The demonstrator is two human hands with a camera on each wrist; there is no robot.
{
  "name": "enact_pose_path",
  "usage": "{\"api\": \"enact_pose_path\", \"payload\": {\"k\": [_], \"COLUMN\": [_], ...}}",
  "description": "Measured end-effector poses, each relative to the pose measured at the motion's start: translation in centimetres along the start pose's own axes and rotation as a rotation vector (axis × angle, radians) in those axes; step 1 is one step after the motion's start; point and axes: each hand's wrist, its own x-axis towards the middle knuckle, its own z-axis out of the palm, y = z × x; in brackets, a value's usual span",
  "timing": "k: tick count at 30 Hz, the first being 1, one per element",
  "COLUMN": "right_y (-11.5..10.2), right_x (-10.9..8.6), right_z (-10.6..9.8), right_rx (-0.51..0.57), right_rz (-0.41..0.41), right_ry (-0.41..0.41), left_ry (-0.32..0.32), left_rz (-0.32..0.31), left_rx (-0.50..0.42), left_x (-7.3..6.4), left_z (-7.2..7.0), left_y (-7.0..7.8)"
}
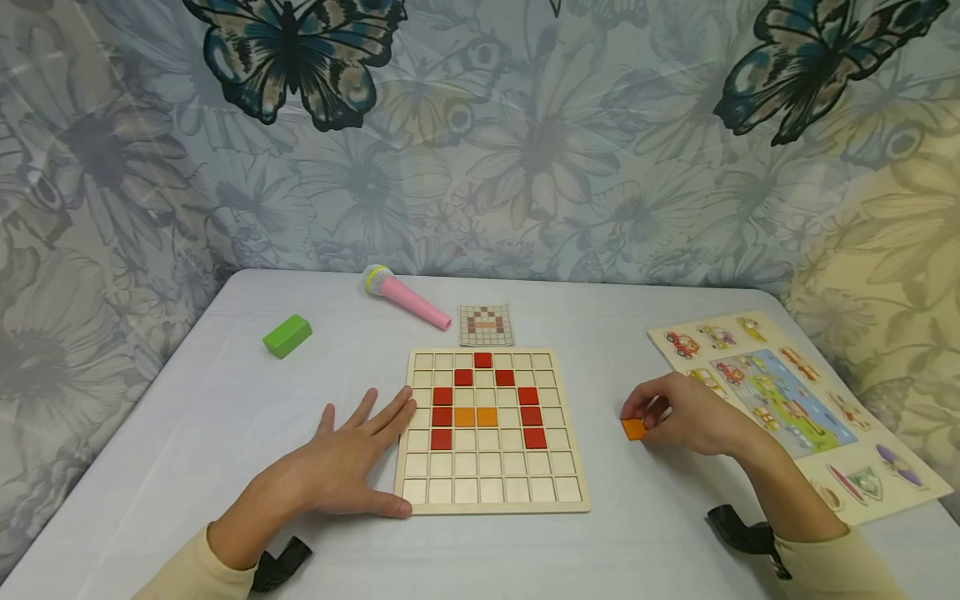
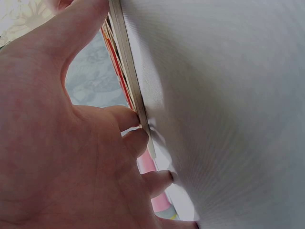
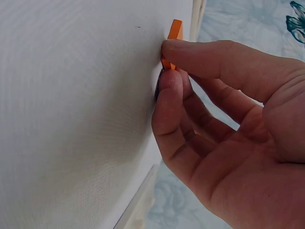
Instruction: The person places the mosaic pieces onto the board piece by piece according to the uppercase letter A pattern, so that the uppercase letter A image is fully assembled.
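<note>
A wooden grid board [image 1: 495, 507] lies flat on the table, with several red tiles [image 1: 483, 360] forming a peaked outline and two orange tiles [image 1: 476, 417] side by side between its columns. My left hand [image 1: 341, 467] rests with spread fingers at the board's left edge, thumb at the lower corner and fingertips right at the rim. Away to the right of the board, my right hand [image 1: 686, 417] pinches an orange square tile [image 1: 633, 429] between thumb and fingers, low over the white cloth. In the right wrist view the orange tile [image 3: 175, 29] sticks out past the thumb.
Behind the board lies a small pattern card [image 1: 486, 325]. Further back is a pink toy microphone [image 1: 412, 302], and a green block [image 1: 287, 336] lies at the left. A picture puzzle board [image 1: 870, 492] lies under the right forearm's side of the white table.
</note>
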Motion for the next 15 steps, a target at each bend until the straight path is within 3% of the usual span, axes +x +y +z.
{"api": "enact_pose_path", "payload": {"k": [15], "right_y": [-0.31], "right_x": [-0.06], "right_z": [-0.05], "right_rx": [-0.046], "right_rz": [-0.041], "right_ry": [0.053], "left_ry": [-0.006], "left_rz": [-0.009], "left_rx": [-0.003], "left_x": [0.1], "left_z": [0.02], "left_y": [-0.05]}}
